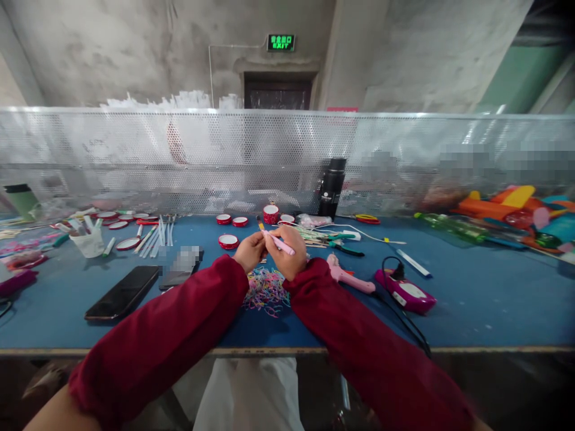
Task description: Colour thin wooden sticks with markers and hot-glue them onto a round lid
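My right hand (286, 252) is closed around a pink pen-like tool (283, 245). Its pale end points down to the right, and a yellowish part with a dark tip sticks out at the upper left. Beside it, touching or nearly so, my left hand (251, 251) is closed in a pinch; what lies between those fingers is too small to make out. Both hands are above a heap of thin, many-coloured short strips (266, 291) on the blue table (287, 329). A round red-rimmed tin (229, 241) lies just left of my left hand.
Two phones (122, 293) lie left. Behind the hands are more red-rimmed tins (271, 214) and a black thermos (332, 188). To the right are a pink glue gun (353, 280), green pliers (344, 244), a purple power strip (406, 291) with a cable, and colourful plastic pieces (494, 206).
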The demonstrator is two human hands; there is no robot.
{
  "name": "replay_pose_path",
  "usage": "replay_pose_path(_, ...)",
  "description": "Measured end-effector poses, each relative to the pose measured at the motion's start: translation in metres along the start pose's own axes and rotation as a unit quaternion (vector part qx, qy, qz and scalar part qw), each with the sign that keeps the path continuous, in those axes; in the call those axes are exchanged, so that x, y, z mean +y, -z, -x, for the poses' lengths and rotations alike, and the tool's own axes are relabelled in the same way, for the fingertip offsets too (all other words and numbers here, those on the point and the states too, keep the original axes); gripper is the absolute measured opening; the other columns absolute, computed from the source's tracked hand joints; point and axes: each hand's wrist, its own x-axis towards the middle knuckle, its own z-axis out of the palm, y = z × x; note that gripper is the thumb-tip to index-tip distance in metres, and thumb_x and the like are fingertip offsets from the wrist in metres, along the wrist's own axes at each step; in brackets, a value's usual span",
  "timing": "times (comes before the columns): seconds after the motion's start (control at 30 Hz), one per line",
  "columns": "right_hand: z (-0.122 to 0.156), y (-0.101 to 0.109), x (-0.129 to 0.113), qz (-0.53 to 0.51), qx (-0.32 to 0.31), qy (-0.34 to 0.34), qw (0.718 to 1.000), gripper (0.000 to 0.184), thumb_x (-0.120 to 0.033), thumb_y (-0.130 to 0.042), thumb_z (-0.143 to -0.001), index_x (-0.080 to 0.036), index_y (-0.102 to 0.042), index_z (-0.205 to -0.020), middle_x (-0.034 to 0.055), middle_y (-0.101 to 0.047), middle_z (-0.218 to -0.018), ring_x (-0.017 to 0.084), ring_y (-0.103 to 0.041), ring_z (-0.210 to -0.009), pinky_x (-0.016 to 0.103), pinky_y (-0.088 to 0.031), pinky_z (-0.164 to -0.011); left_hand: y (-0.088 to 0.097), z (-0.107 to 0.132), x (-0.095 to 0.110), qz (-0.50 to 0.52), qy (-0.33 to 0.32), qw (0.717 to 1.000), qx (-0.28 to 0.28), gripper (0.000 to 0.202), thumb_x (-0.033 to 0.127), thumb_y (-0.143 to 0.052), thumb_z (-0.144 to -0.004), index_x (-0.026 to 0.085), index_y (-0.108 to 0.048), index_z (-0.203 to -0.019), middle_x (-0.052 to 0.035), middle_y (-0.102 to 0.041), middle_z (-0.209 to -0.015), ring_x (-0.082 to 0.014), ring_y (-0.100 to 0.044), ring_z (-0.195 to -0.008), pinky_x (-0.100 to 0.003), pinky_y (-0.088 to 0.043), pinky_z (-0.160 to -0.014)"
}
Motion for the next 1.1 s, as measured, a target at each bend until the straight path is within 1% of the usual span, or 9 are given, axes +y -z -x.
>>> replay_pose_path(0.17,-0.001,0.002,0.001,0.007,-0.001,-0.011,1.000,0.014,-0.028,-0.057,-0.087,-0.021,-0.055,-0.075,0.0025,-0.061,-0.069,0.018,-0.055,-0.070,0.031,-0.042,-0.068,0.001,0.000,0.001,-0.009,0.003,1.000,-0.003,0.032,0.045,-0.063,-0.075,0.015,-0.052,-0.075,0.0067,-0.041,-0.049,-0.0044,-0.031,-0.042,-0.020,-0.019,-0.041)
replay_pose_path(0.33,-0.002,0.006,0.008,0.007,0.013,-0.042,0.999,0.013,-0.028,-0.055,-0.087,-0.021,-0.056,-0.076,0.0027,-0.061,-0.069,0.018,-0.056,-0.069,0.031,-0.042,-0.066,0.002,0.000,0.001,-0.017,0.032,0.999,0.005,0.028,0.041,-0.062,-0.077,0.015,-0.051,-0.075,0.0025,-0.053,-0.058,-0.0049,-0.037,-0.043,-0.019,-0.020,-0.039)
replay_pose_path(0.4,-0.002,0.006,0.008,-0.002,0.013,-0.042,0.999,0.012,-0.028,-0.056,-0.086,-0.022,-0.056,-0.076,0.0029,-0.062,-0.070,0.018,-0.056,-0.070,0.031,-0.043,-0.067,0.002,0.001,0.001,-0.019,0.030,0.999,0.002,0.029,0.042,-0.062,-0.078,0.015,-0.052,-0.075,0.0032,-0.051,-0.057,-0.0048,-0.037,-0.042,-0.019,-0.020,-0.039)
replay_pose_path(0.53,-0.001,0.004,0.002,0.000,0.004,-0.026,1.000,0.013,-0.029,-0.055,-0.086,-0.022,-0.056,-0.076,0.0036,-0.062,-0.071,0.019,-0.056,-0.072,0.032,-0.044,-0.068,0.001,0.002,0.003,-0.013,0.027,1.000,-0.003,0.032,0.046,-0.061,-0.078,0.015,-0.052,-0.076,0.0060,-0.043,-0.051,-0.0044,-0.031,-0.040,-0.020,-0.018,-0.039)
replay_pose_path(0.77,0.000,0.000,0.000,0.004,-0.006,-0.004,1.000,0.014,-0.028,-0.056,-0.087,-0.022,-0.055,-0.075,0.0029,-0.061,-0.069,0.018,-0.055,-0.070,0.032,-0.043,-0.068,-0.001,0.003,0.004,-0.015,0.018,1.000,-0.004,0.033,0.046,-0.060,-0.079,0.016,-0.050,-0.073,0.0070,-0.037,-0.047,-0.0044,-0.030,-0.041,-0.020,-0.018,-0.041)
replay_pose_path(0.83,0.000,0.000,0.003,0.009,-0.004,-0.006,1.000,0.014,-0.028,-0.056,-0.087,-0.022,-0.055,-0.075,0.0028,-0.061,-0.069,0.018,-0.055,-0.070,0.031,-0.042,-0.068,0.000,0.003,0.004,-0.015,0.017,1.000,-0.003,0.033,0.046,-0.061,-0.078,0.015,-0.051,-0.073,0.0068,-0.038,-0.048,-0.0044,-0.030,-0.041,-0.019,-0.019,-0.040)
replay_pose_path(1.0,-0.001,0.003,0.010,0.024,0.015,-0.029,0.999,0.013,-0.027,-0.055,-0.086,-0.021,-0.056,-0.075,0.0031,-0.061,-0.069,0.018,-0.055,-0.070,0.031,-0.042,-0.067,0.001,0.001,0.003,-0.011,0.030,0.999,0.003,0.032,0.044,-0.063,-0.076,0.015,-0.052,-0.076,0.0032,-0.050,-0.058,-0.0045,-0.037,-0.044,-0.018,-0.020,-0.039)
replay_pose_path(1.1,-0.001,0.004,0.008,0.011,0.010,-0.019,1.000,0.012,-0.028,-0.056,-0.086,-0.021,-0.055,-0.075,0.0033,-0.061,-0.069,0.019,-0.055,-0.071,0.031,-0.042,-0.067,0.002,0.000,0.003,-0.005,0.032,0.999,0.000,0.032,0.045,-0.062,-0.077,0.015,-0.052,-0.077,0.0049,-0.046,-0.054,-0.0043,-0.035,-0.042,-0.019,-0.019,-0.039)
